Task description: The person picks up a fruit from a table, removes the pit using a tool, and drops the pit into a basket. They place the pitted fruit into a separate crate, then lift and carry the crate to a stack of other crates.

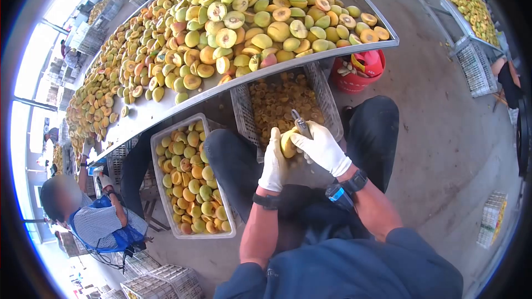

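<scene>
In white gloves, my two hands meet above a crate between my knees. My left hand (274,161) is closed round a yellow-green fruit half (287,144). My right hand (323,148) grips a metal tool (301,124) whose tip points up and away, and its fingers also touch the fruit. Below and beyond them, the grey crate (331,105) holds many small brownish-yellow pieces. A white crate (231,227) full of fruit halves stands left of my leg. The metal table (213,93) in front carries a large heap of halved fruit (244,16).
A red bucket (357,82) with bags and gloves stands under the table's right corner. A co-worker (105,218) sits at the left. Stacked crates (166,283) are at the lower left. Another fruit-covered table (465,5) and a crate (475,69) are at the right.
</scene>
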Demonstrator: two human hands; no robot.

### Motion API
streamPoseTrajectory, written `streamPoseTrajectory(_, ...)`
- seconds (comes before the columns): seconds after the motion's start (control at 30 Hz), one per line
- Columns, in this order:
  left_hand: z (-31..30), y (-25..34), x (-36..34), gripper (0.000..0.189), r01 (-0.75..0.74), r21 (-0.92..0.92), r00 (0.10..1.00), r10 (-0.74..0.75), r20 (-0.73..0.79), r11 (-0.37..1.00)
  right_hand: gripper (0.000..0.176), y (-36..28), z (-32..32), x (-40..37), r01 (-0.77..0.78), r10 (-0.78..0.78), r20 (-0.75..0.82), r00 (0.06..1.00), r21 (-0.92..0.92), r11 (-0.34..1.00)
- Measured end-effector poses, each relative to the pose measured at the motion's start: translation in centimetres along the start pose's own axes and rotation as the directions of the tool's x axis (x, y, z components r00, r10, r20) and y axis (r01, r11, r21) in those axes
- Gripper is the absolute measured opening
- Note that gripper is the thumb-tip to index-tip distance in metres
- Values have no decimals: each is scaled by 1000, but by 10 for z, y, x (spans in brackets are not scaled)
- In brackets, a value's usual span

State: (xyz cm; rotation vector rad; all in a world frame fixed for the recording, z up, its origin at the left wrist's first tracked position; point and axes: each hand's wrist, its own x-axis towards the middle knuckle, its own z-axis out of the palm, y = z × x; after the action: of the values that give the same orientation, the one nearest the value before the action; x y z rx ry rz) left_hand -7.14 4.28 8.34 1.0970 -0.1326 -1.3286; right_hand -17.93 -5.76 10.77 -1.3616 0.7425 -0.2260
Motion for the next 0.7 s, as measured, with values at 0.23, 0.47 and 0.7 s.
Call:
streamPoseTrajectory(0.23, -28, -3, -1, 62, -64, -268, 998, 56, -35, 961, 27, 8, 17, -5, -44, 54, -139, 989, 73, 996)
streamPoseTrajectory(0.47, -35, -1, 3, 72, 18, -369, 997, -44, -62, 929, 20, 40, 26, -16, 364, -449, 47, 892, -664, 653)
streamPoseTrajectory(0.7, -35, -4, 2, 71, 27, -327, 999, -33, -13, 945, 23, 47, 39, -19, 226, -363, 18, 932, -811, 540)
